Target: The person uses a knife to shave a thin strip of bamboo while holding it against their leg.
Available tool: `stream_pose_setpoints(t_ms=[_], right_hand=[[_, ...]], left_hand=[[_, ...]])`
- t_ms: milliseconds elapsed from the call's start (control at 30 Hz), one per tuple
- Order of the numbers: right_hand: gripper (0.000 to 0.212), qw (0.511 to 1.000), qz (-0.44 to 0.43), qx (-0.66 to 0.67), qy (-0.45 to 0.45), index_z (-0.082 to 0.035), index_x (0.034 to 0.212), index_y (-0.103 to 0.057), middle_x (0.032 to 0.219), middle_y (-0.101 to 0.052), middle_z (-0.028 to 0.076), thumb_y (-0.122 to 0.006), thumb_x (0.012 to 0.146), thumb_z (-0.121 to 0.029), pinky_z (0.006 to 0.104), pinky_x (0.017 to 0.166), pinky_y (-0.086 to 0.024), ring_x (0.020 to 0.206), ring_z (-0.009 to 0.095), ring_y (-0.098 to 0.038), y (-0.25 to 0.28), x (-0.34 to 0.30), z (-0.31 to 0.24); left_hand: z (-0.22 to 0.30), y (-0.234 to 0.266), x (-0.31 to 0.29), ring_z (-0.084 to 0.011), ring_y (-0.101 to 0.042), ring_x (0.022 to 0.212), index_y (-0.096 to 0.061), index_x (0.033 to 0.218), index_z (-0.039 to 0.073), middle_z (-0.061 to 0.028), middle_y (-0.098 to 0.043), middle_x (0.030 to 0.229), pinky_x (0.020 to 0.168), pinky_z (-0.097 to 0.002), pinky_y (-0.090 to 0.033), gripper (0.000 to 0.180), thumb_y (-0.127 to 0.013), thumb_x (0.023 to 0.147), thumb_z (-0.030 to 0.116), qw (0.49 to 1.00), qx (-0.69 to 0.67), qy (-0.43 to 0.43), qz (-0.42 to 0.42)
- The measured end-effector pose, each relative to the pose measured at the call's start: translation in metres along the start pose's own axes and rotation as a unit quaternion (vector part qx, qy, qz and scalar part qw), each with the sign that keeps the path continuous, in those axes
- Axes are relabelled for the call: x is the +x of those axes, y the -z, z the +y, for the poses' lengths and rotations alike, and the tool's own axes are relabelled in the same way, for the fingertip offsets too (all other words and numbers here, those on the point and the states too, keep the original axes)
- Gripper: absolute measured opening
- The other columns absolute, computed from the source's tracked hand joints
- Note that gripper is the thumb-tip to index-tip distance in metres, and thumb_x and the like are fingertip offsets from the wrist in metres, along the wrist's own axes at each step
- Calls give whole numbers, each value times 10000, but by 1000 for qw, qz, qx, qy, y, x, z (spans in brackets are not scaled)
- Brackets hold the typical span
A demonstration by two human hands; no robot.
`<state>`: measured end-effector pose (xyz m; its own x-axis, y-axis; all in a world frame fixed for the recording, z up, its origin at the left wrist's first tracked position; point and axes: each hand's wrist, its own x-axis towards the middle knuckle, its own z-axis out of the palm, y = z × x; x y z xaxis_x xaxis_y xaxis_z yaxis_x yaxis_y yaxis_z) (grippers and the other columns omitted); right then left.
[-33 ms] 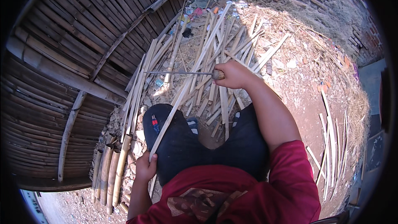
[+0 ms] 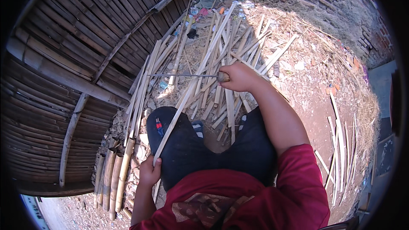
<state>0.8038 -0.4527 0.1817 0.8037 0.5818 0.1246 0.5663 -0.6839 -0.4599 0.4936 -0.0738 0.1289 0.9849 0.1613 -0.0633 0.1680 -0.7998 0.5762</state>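
The left hand [image 2: 150, 171] is closed around the near end of a pale strip [image 2: 172, 124], thumb on top, just outside the left thigh [image 2: 161, 121]. The right hand [image 2: 240, 78] is a firm fist about the handle [image 2: 223, 76] of a knife [image 2: 183, 75], out in front of the knees.

The strip's long axis runs from the left hand forward and to the right, over the left thigh, its far part reaching out above the pile [image 2: 231, 102] of loose strips. The blade points left from the right fist, so it crosses the strip at a slant. That crossing lies forward and to the right of the left hand, directly left of the right hand, and nearer to the right. Whether the edge touches the strip there, I cannot tell.

Beside the left forearm, bamboo poles [image 2: 122, 174] lie near a slatted wall [image 2: 85, 25].
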Motion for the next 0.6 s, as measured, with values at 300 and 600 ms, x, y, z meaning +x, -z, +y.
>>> stream_pose_setpoints(t_ms=[300,600], right_hand=[[313,997,38,9,-63,-82,1014,-689,912,-707,199,-726,756,-256,483,793,-544,878,406,-672,-1,8,35],[263,989,-87,-117,33,-89,966,-695,885,-703,175,-737,752,-237,497,770,-545,879,389,-683,0,0,-36]], left_hand=[[1,-6,-2,-462,-629,633,-548,818,13,-234,-605,644,562,-504,-469,379,-607,983,349,997,53,-39,49],[5,-3,-3,-454,-627,620,-538,807,6,-241,-595,636,565,-504,-465,398,-613,980,357,998,49,-10,25]])
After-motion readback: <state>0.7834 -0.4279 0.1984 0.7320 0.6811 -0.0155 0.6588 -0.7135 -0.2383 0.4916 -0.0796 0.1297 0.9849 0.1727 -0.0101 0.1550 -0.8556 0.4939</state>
